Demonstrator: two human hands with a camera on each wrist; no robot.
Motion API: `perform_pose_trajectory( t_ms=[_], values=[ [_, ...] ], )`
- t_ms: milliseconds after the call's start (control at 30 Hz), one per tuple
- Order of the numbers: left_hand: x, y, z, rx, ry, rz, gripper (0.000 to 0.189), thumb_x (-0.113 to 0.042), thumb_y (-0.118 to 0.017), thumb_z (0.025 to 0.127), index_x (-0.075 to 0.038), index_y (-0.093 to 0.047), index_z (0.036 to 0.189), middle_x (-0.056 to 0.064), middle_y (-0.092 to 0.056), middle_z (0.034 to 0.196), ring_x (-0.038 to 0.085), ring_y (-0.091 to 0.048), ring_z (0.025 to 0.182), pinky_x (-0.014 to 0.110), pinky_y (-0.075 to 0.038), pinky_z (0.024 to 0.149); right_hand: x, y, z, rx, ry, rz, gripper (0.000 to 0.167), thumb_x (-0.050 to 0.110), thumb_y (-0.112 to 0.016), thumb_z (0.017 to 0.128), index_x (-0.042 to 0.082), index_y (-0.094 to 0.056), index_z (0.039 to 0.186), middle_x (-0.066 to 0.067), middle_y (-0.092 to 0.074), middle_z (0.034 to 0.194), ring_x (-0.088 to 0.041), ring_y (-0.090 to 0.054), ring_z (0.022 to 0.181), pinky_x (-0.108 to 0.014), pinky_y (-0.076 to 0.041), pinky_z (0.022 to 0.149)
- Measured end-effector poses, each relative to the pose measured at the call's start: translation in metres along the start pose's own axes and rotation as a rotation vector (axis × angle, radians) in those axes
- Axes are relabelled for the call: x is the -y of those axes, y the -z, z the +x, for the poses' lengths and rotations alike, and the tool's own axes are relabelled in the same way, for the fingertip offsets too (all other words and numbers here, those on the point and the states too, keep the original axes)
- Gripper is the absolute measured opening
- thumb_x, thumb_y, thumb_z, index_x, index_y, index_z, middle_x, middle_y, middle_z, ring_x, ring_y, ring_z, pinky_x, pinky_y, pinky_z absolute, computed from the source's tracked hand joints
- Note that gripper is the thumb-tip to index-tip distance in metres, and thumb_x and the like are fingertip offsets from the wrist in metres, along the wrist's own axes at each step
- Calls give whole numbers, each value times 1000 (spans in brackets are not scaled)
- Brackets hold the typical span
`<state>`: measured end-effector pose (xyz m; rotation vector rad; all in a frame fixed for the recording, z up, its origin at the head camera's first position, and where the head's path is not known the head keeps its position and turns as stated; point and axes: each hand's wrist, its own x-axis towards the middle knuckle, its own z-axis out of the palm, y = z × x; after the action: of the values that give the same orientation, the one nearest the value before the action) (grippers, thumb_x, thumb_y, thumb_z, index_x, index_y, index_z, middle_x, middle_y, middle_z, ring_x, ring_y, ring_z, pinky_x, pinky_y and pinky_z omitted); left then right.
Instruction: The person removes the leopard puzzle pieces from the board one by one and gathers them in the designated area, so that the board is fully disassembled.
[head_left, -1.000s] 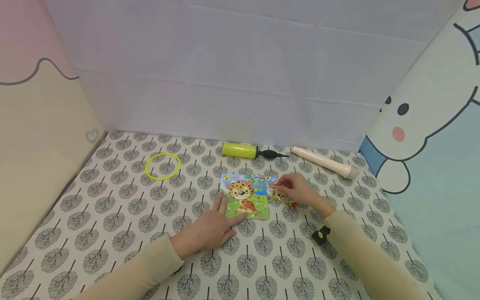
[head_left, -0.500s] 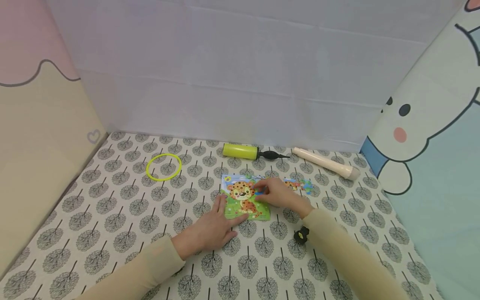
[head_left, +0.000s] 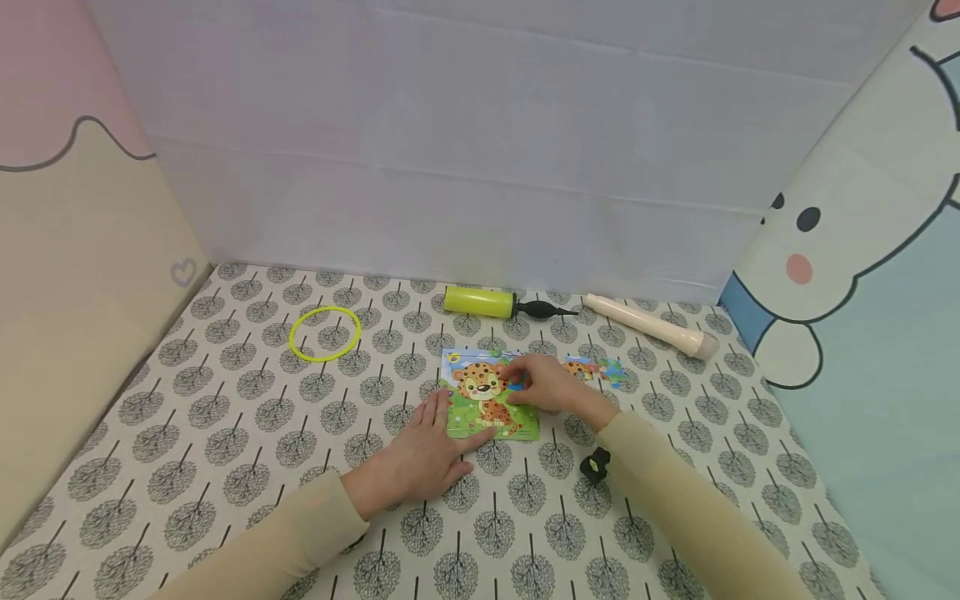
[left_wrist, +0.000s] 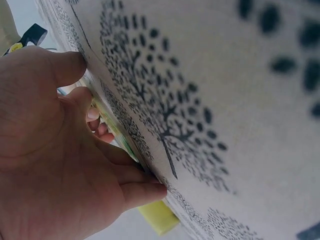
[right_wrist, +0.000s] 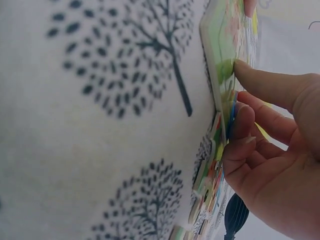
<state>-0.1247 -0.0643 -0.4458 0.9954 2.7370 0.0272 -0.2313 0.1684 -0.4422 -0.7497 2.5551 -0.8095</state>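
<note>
A puzzle board (head_left: 495,417) with a spotted leopard cub on green grass lies flat on the table. Straight fingers of my left hand (head_left: 427,458) rest on its lower left edge, thumb spread away. Over the board's right side, my right hand (head_left: 551,385) is curled, thumb and index finger apart around a small puzzle piece (right_wrist: 231,112) with a blue edge, mostly hidden by the fingers in the right wrist view. The thumb touches close to the board's face. Loose puzzle pieces (head_left: 611,372) lie just right of this hand.
Behind the board lie a yellow-green hand pump (head_left: 480,302) with a black nozzle and a pale pink toy microphone (head_left: 652,327). A yellow ring (head_left: 326,333) sits at the back left. White cloth (head_left: 480,167) hangs along the back; the tablecloth (head_left: 225,483) has tree prints.
My right hand has moved left from the loose pieces onto the board's right part, then stayed there, uncovering the pieces at right. The left hand has kept its place.
</note>
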Motion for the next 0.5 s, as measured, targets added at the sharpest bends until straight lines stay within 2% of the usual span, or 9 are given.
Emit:
perform_pose_trajectory(
  t_ms=[200,500],
  values=[
    [0,0,0,1,2,-7,53,-50,-34,100,-41,-21,151,45,-8,143,54,-3,135,60,-14,108,3,2,2,17,-41,15,32,12,-78,81,7,-67,110,0,-61,92,-12,-57,81,-27,-50,73],
    [0,-1,1,13,8,11,53,-51,-32,100,-42,-19,151,44,-9,143,54,-3,135,59,-12,109,4,3,2,12,-43,10,33,13,-79,80,7,-66,111,-1,-61,97,-15,-57,88,-30,-49,77]
  ],
)
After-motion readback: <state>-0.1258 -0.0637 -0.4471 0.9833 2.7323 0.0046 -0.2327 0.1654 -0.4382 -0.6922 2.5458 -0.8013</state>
